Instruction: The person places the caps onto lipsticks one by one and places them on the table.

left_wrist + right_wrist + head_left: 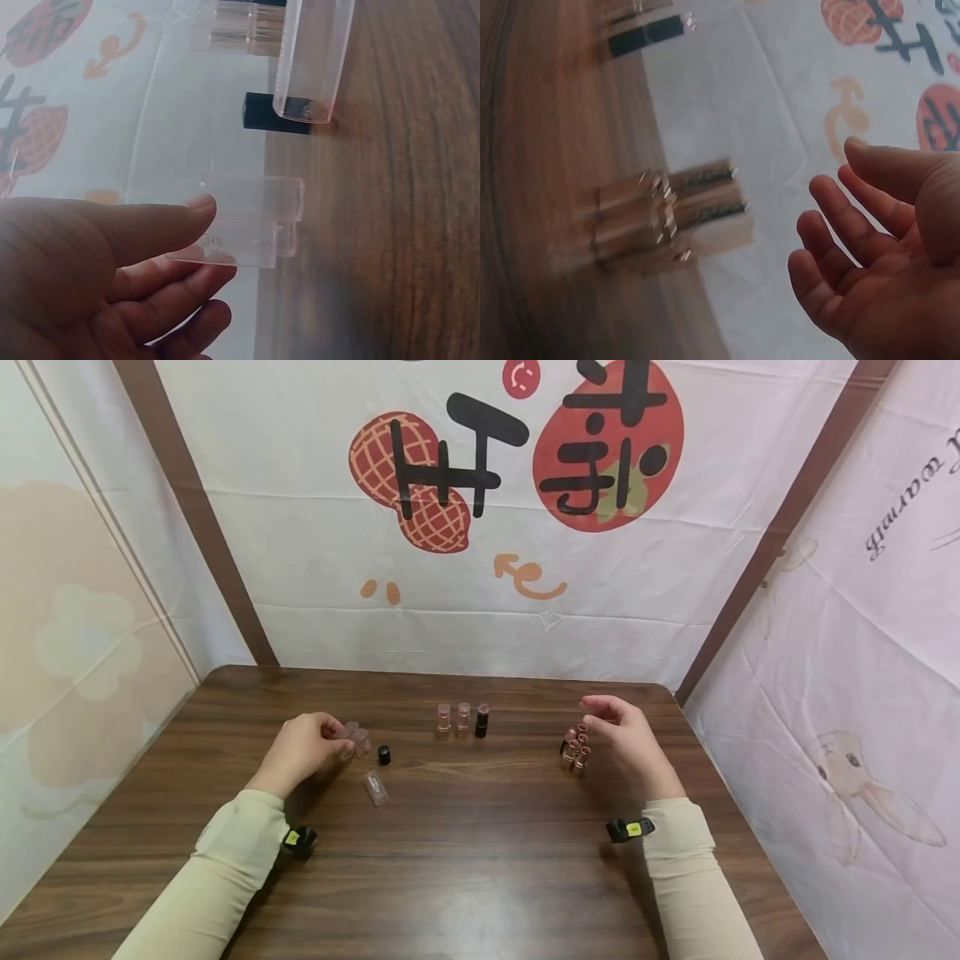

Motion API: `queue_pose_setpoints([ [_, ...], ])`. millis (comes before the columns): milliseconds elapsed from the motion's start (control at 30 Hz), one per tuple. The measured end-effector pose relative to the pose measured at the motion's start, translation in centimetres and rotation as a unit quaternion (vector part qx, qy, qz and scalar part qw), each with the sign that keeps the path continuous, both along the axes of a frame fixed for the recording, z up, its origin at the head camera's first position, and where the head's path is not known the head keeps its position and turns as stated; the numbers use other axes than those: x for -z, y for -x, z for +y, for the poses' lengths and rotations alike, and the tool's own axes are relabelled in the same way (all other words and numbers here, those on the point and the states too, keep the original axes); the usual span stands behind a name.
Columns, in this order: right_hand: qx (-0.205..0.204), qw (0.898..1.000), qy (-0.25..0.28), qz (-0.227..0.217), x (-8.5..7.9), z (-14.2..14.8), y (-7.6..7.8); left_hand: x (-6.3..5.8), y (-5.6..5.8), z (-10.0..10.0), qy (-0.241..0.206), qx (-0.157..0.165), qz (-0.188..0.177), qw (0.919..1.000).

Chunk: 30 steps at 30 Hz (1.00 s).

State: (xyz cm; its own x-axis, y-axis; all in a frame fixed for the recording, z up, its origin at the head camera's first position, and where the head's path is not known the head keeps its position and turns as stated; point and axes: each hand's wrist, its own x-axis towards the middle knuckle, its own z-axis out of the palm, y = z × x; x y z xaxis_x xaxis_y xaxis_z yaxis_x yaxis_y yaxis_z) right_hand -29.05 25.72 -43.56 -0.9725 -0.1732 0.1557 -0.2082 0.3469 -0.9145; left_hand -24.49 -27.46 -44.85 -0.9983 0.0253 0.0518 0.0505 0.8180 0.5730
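At the left of the table my left hand (pixel 300 750) pinches a clear lipstick cap (pixel 241 246) between thumb and fingers; faint lettering marks it in the left wrist view. Other clear caps (pixel 363 742) stand close against it. A short black cap (pixel 384 755) stands just right of them, and one clear cap (pixel 377 788) lies nearer the front. On the right, my right hand (pixel 626 739) hovers beside a cluster of uncapped lipsticks (pixel 581 757), its fingers loosely bent and holding nothing. The right wrist view shows a gap between that hand and the blurred lipsticks (pixel 630 217).
Two lipsticks under clear caps (pixel 444 718) and a black lipstick (pixel 482 722) stand in a row at the back middle. The brown wooden table (pixel 465 843) ends at a printed white cloth (pixel 315 635). More cloth (pixel 825 693) hangs along the right side.
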Motion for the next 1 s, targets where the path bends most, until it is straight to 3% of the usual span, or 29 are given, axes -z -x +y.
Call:
queue_pose_setpoints([
  [200,0.008,0.999,-0.003,-0.041,1.8,1.3,0.6,-0.5,-0.2,0.0,0.006,0.003,0.009,0.9999],
  [467,0.002,0.998,-0.027,-0.060,4.2,2.2,1.7,-1.5,-0.7,0.3,0.008,0.004,0.030,0.9995],
  [667,-0.013,0.996,-0.072,-0.047,5.7,2.2,2.0,-2.5,-1.2,1.0,-0.001,0.010,0.046,0.9989],
  [1000,-0.060,0.994,-0.083,-0.036,6.6,1.6,2.3,-3.4,-1.6,2.2,-0.011,0.020,0.065,0.9976],
])
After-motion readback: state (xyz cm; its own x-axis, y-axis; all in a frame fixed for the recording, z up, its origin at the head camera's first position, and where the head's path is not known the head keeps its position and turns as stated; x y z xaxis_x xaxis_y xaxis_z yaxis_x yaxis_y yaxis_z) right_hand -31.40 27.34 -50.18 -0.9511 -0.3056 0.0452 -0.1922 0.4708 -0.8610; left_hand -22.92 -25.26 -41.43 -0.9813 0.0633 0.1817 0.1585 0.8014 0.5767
